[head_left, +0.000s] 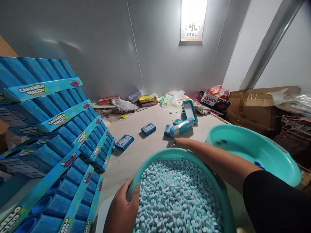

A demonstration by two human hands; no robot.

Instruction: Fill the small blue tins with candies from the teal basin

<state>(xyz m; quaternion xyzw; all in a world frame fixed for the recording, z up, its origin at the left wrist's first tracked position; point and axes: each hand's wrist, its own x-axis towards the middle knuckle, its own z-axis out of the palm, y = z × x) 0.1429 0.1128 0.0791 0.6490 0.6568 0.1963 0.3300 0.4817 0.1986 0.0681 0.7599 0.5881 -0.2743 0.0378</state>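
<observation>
A round turquoise basin (155,154) full of small pale blue and white candies (175,194) stands in front of me. My left hand (125,204) grips its left rim at the handle, thumb inside and fingers outside. My right arm passes over the basin's right side. Beyond the far rim, my right hand (181,142) lies with fingers stretched left, close against the rim's outside; the fingertips are partly hidden. Just behind that hand is a long blue carton (182,127), beside a smaller blue packet (168,130). Whether hand and carton touch I cannot tell.
Stacked blue display boxes (60,119) rise on the left. Two blue packets (124,142) (148,128) lie mid-table. An upright open box (190,111) stands behind the carton. At right is another turquoise basin (243,139) with a few blue pieces; cardboard boxes (255,106) sit behind it.
</observation>
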